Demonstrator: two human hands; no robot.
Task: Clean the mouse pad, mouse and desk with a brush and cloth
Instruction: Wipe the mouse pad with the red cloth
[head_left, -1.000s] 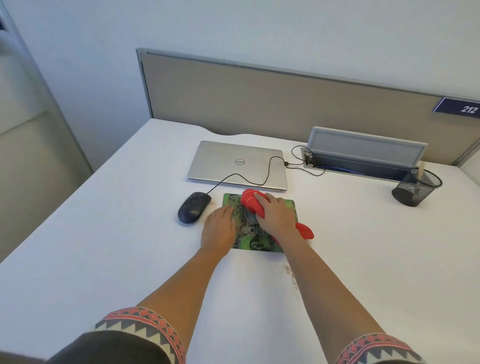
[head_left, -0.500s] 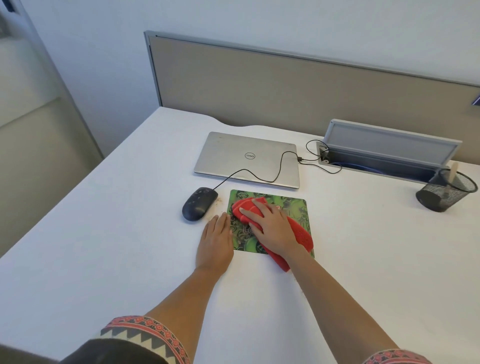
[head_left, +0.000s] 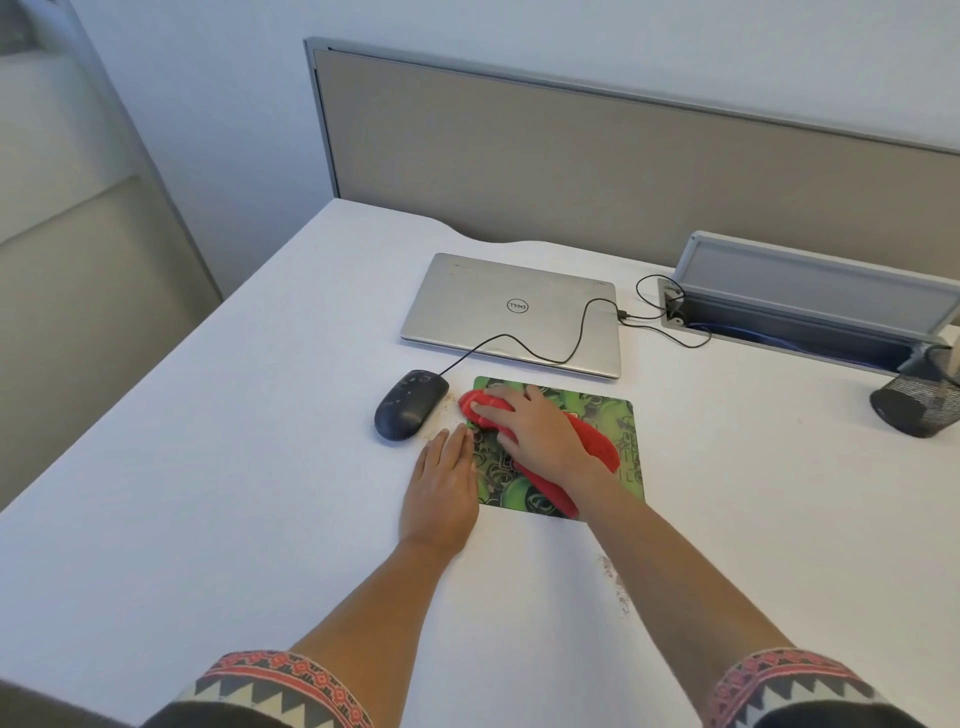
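Note:
A green patterned mouse pad (head_left: 615, 415) lies on the white desk (head_left: 234, 467). My right hand (head_left: 530, 428) presses a red cloth (head_left: 597, 441) flat onto the pad, with the cloth's front end at the pad's left edge. My left hand (head_left: 441, 483) lies flat, fingers together, on the desk and on the pad's near left edge. A black wired mouse (head_left: 410, 402) sits just left of the pad. Small brownish crumbs (head_left: 441, 423) lie between the mouse and the pad. No brush is visible.
A closed silver laptop (head_left: 511, 312) lies behind the pad, the mouse cable (head_left: 571, 338) running over it to an open cable tray (head_left: 805, 322). A black mesh pen cup (head_left: 919, 400) stands at the right. More crumbs (head_left: 615, 587) streak the desk beside my right forearm.
My right hand has slid the red cloth leftward across the pad to its left edge. My left hand has moved off the pad's middle to its near left edge.

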